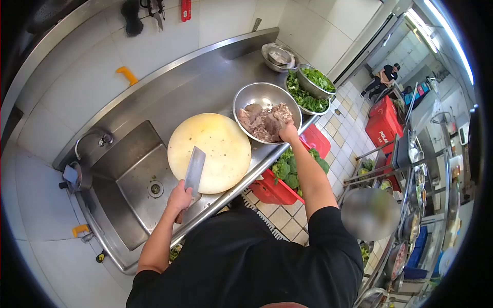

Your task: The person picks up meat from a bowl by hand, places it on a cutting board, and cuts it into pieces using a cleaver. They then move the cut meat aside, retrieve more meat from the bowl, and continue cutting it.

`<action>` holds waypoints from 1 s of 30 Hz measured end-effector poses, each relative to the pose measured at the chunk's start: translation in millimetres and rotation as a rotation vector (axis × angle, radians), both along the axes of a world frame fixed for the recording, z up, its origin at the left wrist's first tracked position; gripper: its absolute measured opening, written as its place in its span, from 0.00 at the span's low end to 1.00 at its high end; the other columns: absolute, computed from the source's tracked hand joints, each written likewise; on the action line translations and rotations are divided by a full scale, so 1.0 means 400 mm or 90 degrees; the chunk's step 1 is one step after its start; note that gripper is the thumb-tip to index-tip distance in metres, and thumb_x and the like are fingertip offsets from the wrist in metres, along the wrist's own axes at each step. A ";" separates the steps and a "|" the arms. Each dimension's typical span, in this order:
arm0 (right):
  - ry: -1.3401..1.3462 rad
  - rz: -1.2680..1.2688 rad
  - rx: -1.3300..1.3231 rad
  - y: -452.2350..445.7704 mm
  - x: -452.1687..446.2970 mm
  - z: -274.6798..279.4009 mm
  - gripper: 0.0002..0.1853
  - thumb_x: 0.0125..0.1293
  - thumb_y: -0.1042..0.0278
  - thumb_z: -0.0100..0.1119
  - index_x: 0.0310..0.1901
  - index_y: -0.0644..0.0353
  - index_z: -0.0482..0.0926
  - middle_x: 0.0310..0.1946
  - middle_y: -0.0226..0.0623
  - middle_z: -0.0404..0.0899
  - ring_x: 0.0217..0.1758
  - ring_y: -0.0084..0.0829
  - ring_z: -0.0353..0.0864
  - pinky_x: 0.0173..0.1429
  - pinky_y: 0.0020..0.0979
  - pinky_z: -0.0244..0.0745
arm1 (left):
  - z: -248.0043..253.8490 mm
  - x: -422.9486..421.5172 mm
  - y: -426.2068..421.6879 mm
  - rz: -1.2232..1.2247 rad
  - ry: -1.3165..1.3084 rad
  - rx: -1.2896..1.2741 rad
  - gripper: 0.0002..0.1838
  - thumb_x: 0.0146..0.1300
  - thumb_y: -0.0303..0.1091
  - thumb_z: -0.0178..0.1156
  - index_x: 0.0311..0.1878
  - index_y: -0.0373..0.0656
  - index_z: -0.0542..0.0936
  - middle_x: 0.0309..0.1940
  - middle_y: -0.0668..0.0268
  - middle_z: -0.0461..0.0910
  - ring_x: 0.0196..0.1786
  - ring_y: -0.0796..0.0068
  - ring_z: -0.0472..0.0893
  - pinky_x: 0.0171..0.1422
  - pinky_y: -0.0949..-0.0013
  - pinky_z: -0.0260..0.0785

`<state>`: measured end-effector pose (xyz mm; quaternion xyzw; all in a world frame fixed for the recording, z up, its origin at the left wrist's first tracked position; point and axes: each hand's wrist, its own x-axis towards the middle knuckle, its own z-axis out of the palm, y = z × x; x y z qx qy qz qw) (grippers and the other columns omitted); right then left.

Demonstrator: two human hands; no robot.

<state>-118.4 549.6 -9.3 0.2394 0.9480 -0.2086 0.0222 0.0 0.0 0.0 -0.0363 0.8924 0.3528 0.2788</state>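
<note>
My left hand (pixel 181 196) is closed round the handle of a cleaver (pixel 195 168). The broad blade reaches over a round, pale yellow cutting board (pixel 218 141) marked with small dark bits. To the right of the board, a steel bowl (pixel 251 92) holds raw meat (pixel 264 122), greyish pink and in lumps. My right hand (pixel 288 132) is at the bowl's near right side, its fingers closed on the meat and partly hidden by it.
The steel sink (pixel 146 159) with its tap (pixel 105 138) lies left of the board. Bowls of leafy greens (pixel 308 92) and stacked steel bowls (pixel 279 55) stand at the counter's far end. Broccoli (pixel 287 169) fills a red crate (pixel 275 187) below the edge. A person (pixel 385 79) sits far back.
</note>
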 end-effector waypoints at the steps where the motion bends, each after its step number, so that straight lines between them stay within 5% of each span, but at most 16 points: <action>1: -0.003 0.010 0.016 0.001 0.005 0.024 0.44 0.62 0.53 0.63 0.68 0.84 0.63 0.53 0.74 0.82 0.65 0.62 0.82 0.70 0.45 0.76 | 0.031 0.002 0.011 0.009 -0.012 0.025 0.19 0.74 0.40 0.58 0.60 0.38 0.73 0.42 0.42 0.87 0.40 0.44 0.89 0.48 0.49 0.79; 2: -0.004 0.021 0.032 0.002 0.007 0.052 0.39 0.61 0.53 0.63 0.62 0.86 0.75 0.51 0.75 0.82 0.65 0.62 0.82 0.70 0.46 0.76 | 0.044 -0.001 0.024 0.019 -0.023 0.050 0.18 0.74 0.39 0.58 0.60 0.37 0.73 0.40 0.43 0.87 0.36 0.42 0.88 0.44 0.49 0.79; 9: -0.021 -0.019 -0.164 0.035 -0.102 0.022 0.43 0.59 0.32 0.69 0.53 0.76 0.86 0.55 0.68 0.84 0.65 0.59 0.82 0.67 0.44 0.77 | 0.147 -0.027 0.150 0.032 -0.106 0.198 0.14 0.81 0.39 0.52 0.60 0.40 0.72 0.25 0.59 0.78 0.21 0.68 0.81 0.23 0.59 0.74; 10: -0.010 -0.042 -0.134 0.028 -0.108 0.017 0.33 0.53 0.46 0.78 0.43 0.77 0.88 0.43 0.54 0.89 0.49 0.45 0.89 0.55 0.41 0.81 | 0.139 -0.046 0.186 0.039 -0.143 0.250 0.14 0.82 0.40 0.51 0.61 0.41 0.72 0.24 0.62 0.76 0.20 0.71 0.78 0.21 0.61 0.73; 12: -0.109 0.033 -0.175 0.053 -0.140 0.012 0.38 0.58 0.36 0.71 0.49 0.71 0.88 0.48 0.60 0.88 0.53 0.52 0.88 0.59 0.43 0.80 | 0.149 -0.086 0.267 0.050 -0.204 0.324 0.14 0.84 0.40 0.49 0.63 0.45 0.71 0.22 0.67 0.72 0.18 0.75 0.74 0.20 0.64 0.70; 17: -0.043 0.135 -0.153 0.025 -0.135 0.042 0.31 0.66 0.39 0.63 0.43 0.67 0.90 0.45 0.61 0.88 0.50 0.56 0.89 0.57 0.46 0.81 | 0.176 -0.182 0.516 0.051 -0.317 0.450 0.12 0.85 0.42 0.47 0.63 0.50 0.70 0.21 0.70 0.70 0.18 0.76 0.69 0.22 0.65 0.71; 18: -0.060 0.183 -0.133 0.036 -0.142 0.038 0.26 0.70 0.46 0.58 0.47 0.66 0.89 0.47 0.62 0.87 0.52 0.57 0.88 0.59 0.47 0.80 | 0.176 -0.200 0.560 0.060 -0.329 0.456 0.12 0.85 0.42 0.47 0.63 0.51 0.69 0.21 0.70 0.70 0.17 0.76 0.69 0.22 0.65 0.71; 24: -0.006 0.231 -0.167 0.040 -0.108 0.114 0.25 0.73 0.52 0.58 0.58 0.67 0.82 0.52 0.64 0.85 0.59 0.59 0.84 0.65 0.49 0.76 | 0.085 -0.328 0.718 0.101 -0.419 0.481 0.17 0.84 0.43 0.48 0.69 0.53 0.61 0.21 0.69 0.69 0.17 0.75 0.69 0.22 0.64 0.71; 28: 0.002 0.249 -0.161 0.035 -0.092 0.171 0.26 0.74 0.51 0.58 0.57 0.68 0.82 0.53 0.63 0.85 0.59 0.59 0.84 0.66 0.51 0.76 | 0.091 -0.350 0.758 0.170 -0.471 0.512 0.26 0.84 0.43 0.49 0.76 0.56 0.51 0.21 0.70 0.69 0.17 0.76 0.69 0.21 0.64 0.70; 30: 0.018 0.273 -0.166 0.052 -0.090 0.170 0.26 0.74 0.49 0.57 0.56 0.68 0.83 0.52 0.63 0.85 0.59 0.59 0.84 0.65 0.50 0.76 | 0.106 -0.336 0.745 0.142 -0.454 0.524 0.23 0.84 0.43 0.49 0.73 0.56 0.54 0.21 0.70 0.69 0.17 0.76 0.69 0.21 0.65 0.70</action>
